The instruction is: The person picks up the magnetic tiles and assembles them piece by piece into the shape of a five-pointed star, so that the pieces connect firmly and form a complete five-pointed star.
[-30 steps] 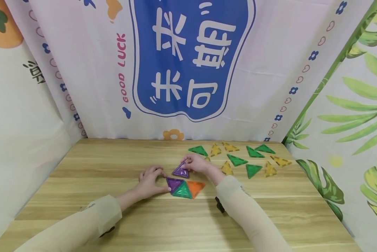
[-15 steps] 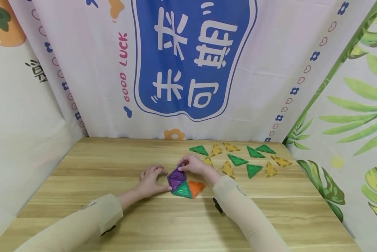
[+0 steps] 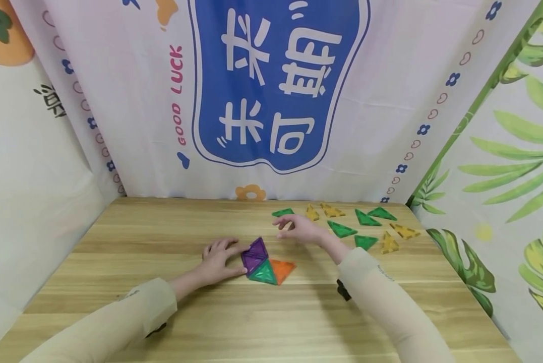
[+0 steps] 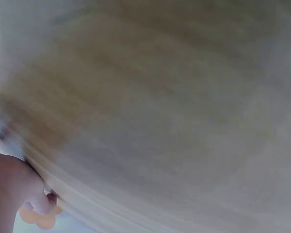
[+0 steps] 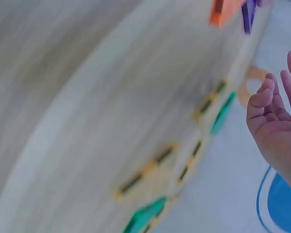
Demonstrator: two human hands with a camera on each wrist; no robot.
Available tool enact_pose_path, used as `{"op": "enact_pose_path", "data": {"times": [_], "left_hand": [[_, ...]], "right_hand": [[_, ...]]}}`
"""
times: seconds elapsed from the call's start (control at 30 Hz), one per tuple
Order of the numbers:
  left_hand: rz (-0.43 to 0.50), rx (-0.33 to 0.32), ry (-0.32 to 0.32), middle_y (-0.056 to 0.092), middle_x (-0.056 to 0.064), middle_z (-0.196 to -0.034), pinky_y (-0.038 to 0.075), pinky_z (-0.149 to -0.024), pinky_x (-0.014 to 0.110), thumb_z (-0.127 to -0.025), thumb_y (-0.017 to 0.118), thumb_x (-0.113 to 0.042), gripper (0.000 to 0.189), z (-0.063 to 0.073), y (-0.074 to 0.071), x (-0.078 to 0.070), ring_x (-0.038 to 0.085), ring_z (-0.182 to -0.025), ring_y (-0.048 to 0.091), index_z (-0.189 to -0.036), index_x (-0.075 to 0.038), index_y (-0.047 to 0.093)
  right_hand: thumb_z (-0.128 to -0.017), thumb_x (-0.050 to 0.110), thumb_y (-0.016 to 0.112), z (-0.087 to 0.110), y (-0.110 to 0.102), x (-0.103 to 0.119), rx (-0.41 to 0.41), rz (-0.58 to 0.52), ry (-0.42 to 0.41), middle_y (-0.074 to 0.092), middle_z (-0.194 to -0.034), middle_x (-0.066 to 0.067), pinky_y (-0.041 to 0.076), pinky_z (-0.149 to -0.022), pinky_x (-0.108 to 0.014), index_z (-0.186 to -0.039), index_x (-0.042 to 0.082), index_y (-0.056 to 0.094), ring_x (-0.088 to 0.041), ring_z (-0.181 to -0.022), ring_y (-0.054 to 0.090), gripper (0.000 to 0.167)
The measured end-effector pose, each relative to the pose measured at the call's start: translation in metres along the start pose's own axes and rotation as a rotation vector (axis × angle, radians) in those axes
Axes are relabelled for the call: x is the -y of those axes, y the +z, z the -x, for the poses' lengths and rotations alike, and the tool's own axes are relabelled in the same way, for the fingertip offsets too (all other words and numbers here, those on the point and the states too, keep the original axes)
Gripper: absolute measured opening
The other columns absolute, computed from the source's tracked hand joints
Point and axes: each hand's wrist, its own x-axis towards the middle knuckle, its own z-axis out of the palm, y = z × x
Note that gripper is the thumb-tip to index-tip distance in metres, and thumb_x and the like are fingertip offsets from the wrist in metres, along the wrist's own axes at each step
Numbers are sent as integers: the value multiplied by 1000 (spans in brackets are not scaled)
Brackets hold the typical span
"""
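A purple triangular magnetic tile [image 3: 257,247] lies flat along the far edge of a second purple tile [image 3: 254,263]. Beside the latter come a green tile [image 3: 263,274] and an orange tile [image 3: 283,269], side by side. My left hand [image 3: 217,262] rests at the left of this group, thumb touching the nearer purple tile and index fingertip at the farther one. My right hand [image 3: 302,229] hovers to the right, fingers loosely bent, holding nothing. In the right wrist view that hand [image 5: 276,114] is likewise without a tile.
Loose green tiles [image 3: 342,230] and yellow tiles [image 3: 389,243] lie scattered at the back right of the wooden table [image 3: 162,222]; the right arm covers some. A printed curtain [image 3: 144,151] hangs behind the table's back edge.
My right hand brought the farther purple tile against the other purple one, let it go and moved right toward the loose tiles. My left index finger reached onto the placed tile.
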Motion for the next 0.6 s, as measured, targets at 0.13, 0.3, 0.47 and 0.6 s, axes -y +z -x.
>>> {"op": "enact_pose_path", "data": {"times": [0.13, 0.3, 0.47, 0.6], "left_hand": [[0, 11, 1, 39, 19, -142, 12, -100, 64, -80, 71, -46, 60, 0, -1, 0, 43, -132, 28, -133, -21, 55], [5, 15, -13, 39, 17, -142, 11, -100, 65, -79, 72, -47, 63, -1, -1, 2, 45, -132, 27, -133, -19, 55], [16, 14, -20, 39, 16, -143, 10, -101, 66, -78, 73, -47, 64, -3, 0, 3, 44, -132, 26, -133, -20, 56], [40, 14, -20, 40, 16, -143, 9, -101, 66, -76, 74, -47, 62, -4, 1, 3, 43, -133, 26, -130, -20, 57]], "right_hand": [[-88, 27, 68, 19, -22, -5, -26, 35, 4, 60, -118, -15, 50, -77, -30, -126, 12, 59, -16, -88, 58, 42], [-88, 21, 68, 43, -46, -19, -72, 98, -30, 60, -119, -15, 48, -78, -32, -125, 11, 59, -21, -92, 57, 39], [-88, 23, 68, 65, -66, -36, -88, 142, -28, 59, -124, -12, 46, -83, -39, -127, 10, 57, -29, -103, 53, 42], [-86, 29, 69, 82, -78, -50, -103, 195, -7, 58, -127, -9, 44, -93, -49, -128, 9, 56, -33, -114, 51, 48]]}}
